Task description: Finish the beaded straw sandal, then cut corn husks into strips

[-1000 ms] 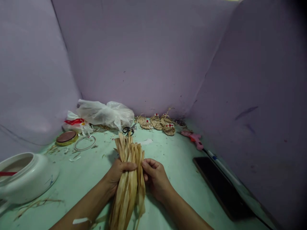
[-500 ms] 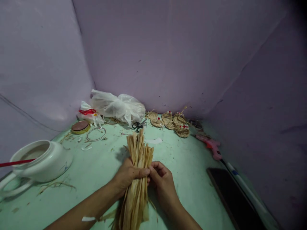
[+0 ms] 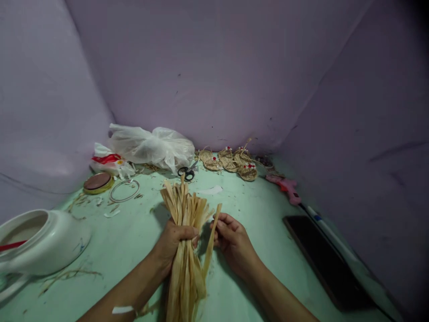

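My left hand [image 3: 174, 243] is wrapped round a bundle of dried tan leaf strips [image 3: 186, 214], holding it upright over the green table [image 3: 254, 223]. My right hand [image 3: 233, 239] sits just right of the bundle and pinches a single strip [image 3: 212, 237], which slants away from the rest. The bundle's lower end hangs down between my forearms.
A white ceramic pot [image 3: 40, 241] stands at the left. At the back lie a plastic bag [image 3: 150, 147], black scissors [image 3: 186, 171], several small woven sandals [image 3: 231, 162], a round lid [image 3: 98, 182] and a ring [image 3: 124, 190]. A pink glue gun [image 3: 284, 187] and a dark phone [image 3: 321, 257] lie right.
My right hand has drawn one strip out of the bundle to the right. The left hand keeps its hold. The view has shifted slightly.
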A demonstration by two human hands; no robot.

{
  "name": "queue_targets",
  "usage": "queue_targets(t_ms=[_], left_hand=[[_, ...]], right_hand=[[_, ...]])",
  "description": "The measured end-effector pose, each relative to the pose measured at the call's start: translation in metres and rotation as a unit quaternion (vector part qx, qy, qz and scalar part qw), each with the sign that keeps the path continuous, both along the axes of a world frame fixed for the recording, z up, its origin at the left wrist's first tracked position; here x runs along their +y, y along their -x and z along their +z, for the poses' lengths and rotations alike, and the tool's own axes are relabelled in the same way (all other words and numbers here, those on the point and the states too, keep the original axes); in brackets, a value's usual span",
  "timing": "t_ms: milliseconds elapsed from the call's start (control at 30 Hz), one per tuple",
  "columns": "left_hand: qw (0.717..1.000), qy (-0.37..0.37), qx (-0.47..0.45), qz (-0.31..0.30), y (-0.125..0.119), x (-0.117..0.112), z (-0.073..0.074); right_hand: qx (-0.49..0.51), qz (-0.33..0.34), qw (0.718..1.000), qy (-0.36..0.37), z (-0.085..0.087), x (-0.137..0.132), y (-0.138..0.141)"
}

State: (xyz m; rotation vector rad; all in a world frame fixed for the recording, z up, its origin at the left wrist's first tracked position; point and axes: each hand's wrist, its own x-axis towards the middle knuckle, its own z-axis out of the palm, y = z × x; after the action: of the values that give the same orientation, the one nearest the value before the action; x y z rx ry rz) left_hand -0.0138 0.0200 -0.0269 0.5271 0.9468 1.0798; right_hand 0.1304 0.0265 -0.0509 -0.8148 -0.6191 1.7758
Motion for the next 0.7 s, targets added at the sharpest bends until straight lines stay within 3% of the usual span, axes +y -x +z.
queue_targets(t_ms=[167,400,533,700], left_hand=[[0.999,0.035,-0.01,-0.022,0.001,0.003,0.001],[0.998,-0.002,0.039,0.048,-0.007,-0.004,-0.001],[0.998,-0.038,0.021,0.05,-0.009,-0.007,-0.001],[0.998,-0.027,0.018,0.051,-0.012,-0.01,0.003]], right_hand=[[0.0,0.011,1.0,-0.019,0.003,-0.003,0.0],[-0.036,-0.004,0.999,-0.041,-0.006,-0.003,0.001],[-0.058,0.0,0.995,-0.078,-0.006,-0.004,0.003],[-0.093,0.012,0.99,-0.106,-0.006,-0.008,0.004]])
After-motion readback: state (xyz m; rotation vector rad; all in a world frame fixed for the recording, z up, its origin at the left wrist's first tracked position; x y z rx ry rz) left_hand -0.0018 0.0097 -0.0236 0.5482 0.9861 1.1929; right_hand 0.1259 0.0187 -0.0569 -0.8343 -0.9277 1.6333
